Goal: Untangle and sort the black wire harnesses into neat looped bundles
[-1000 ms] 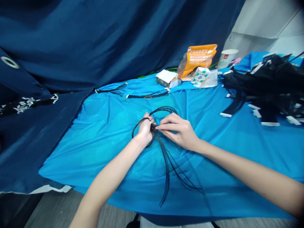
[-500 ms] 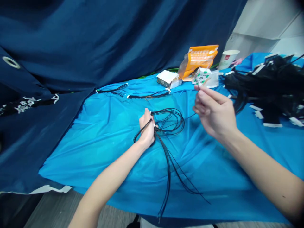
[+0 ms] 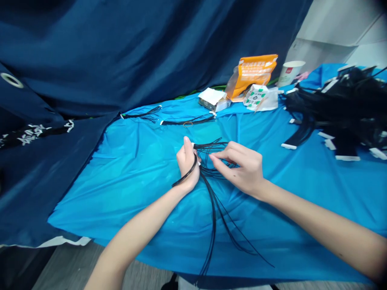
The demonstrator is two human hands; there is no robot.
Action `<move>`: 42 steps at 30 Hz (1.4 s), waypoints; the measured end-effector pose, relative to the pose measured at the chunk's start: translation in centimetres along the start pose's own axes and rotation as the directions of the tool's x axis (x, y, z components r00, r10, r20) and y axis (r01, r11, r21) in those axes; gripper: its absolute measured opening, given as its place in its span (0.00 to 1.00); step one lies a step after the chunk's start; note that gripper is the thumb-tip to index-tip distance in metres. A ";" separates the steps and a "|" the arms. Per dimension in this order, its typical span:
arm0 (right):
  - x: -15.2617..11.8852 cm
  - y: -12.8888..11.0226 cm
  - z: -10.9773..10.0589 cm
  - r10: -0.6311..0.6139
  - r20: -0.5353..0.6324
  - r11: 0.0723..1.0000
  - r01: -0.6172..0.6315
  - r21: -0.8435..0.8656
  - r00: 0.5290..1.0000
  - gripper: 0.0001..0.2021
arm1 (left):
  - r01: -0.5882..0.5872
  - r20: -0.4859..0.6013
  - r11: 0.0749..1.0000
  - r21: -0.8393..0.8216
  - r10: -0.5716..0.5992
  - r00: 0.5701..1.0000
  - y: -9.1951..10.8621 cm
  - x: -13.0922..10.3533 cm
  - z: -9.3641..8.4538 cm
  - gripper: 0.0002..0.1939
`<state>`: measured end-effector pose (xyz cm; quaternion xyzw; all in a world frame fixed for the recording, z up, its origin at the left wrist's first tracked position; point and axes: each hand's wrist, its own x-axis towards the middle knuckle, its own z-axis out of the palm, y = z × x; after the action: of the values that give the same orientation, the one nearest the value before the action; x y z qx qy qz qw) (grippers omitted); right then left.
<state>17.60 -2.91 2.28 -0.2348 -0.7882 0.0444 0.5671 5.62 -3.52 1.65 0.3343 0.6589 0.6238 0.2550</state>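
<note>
Moved inward: our right hand (image 3: 245, 169), now amid black wires (image 3: 214, 213); whether its pinch holds one, we cannot tell. Our left hand (image 3: 185, 161): clasped round the wires, above blue cloth (image 3: 136, 161). Advisable: firm clasp, lengths untangled.

Left hand (image 3: 188, 167): closed on the black wires (image 3: 214, 209), most of its fingers out of sight, so the gripped stretch is hidden. Right hand (image 3: 244, 170): covers part of the wire loops; whether its fingertips pinch a strand cannot be told. Both forearms are cut off by the picture's edges. The heap of black cables (image 3: 341, 108) runs past the right edge (single cables merge into dark blur). At the left edge, white-tipped black pieces (image 3: 36, 132) are cropped. The white-and-green packet (image 3: 256, 98) hides part of the orange pouch (image 3: 256, 74), whose print is illegible.
</note>
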 end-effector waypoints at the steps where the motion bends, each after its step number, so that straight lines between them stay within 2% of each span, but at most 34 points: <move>1: 0.0 0.0 0.0 0.001 0.000 1.000 -0.001 -0.006 1.000 0.07 | -0.033 0.053 0.998 -0.055 0.036 0.998 -0.1 0.0 0.0 0.26; 3: -0.1 -0.1 0.0 0.005 0.001 1.000 -0.005 -0.013 1.000 0.07 | -0.066 0.130 0.986 -0.152 0.086 0.988 -0.3 0.1 -0.1 0.26; 9: -0.1 -0.1 0.1 0.016 0.004 1.000 -0.016 -0.011 1.000 0.07 | -0.069 0.148 0.988 -0.140 0.090 0.985 -0.6 0.1 -0.2 0.25; 24: 0.1 -0.7 0.2 0.140 0.003 0.988 -0.140 0.065 0.990 0.09 | 0.016 0.113 0.989 -0.147 0.001 0.994 0.2 -0.2 -0.1 0.27; 36: 0.1 -0.6 0.3 0.155 -0.016 0.985 -0.153 0.079 0.988 0.09 | -0.065 0.136 0.977 -0.205 0.095 0.986 -0.3 -0.2 -0.2 0.25; 42: 0.0 -0.7 0.3 0.199 -0.013 0.976 -0.197 0.091 0.980 0.09 | -0.049 0.135 0.983 -0.174 0.073 0.988 -0.3 -0.2 -0.2 0.26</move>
<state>17.10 -3.46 2.38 -0.2869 -0.7518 0.1331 0.5786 5.58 -3.79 1.40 0.3743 0.5729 0.6603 0.3092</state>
